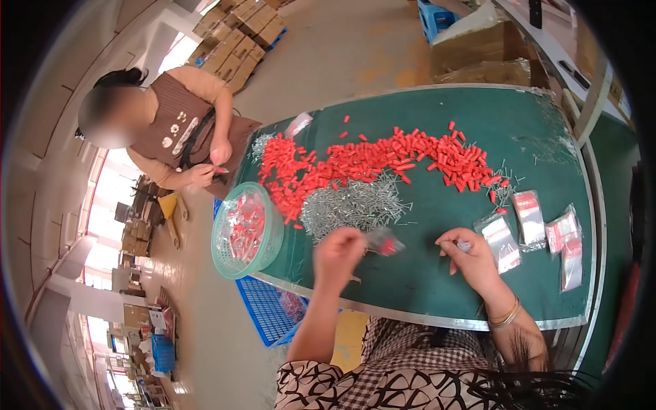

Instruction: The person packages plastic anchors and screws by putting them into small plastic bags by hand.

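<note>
My left hand (337, 258), slightly blurred, is closed at the near side of the table, pinching a small clear plastic bag (387, 244) with something red inside. To its right, my right hand (473, 258) is held over the green tabletop with curled fingers; a pale bit of something shows between them, too small to name. Just beyond my left hand lies a heap of grey metal screws or nails (355, 206). Behind that stretches a long pile of small red plastic plugs (369, 156). Stacks of flat clear bags (501, 240) lie right of my right hand.
A light green basket (273, 240) of filled bags stands at the table's left edge, above a blue crate (263, 311). Across the table's left corner, a co-worker (188, 126) handles a small red item. Cardboard boxes (478, 49) stand beyond the far edge.
</note>
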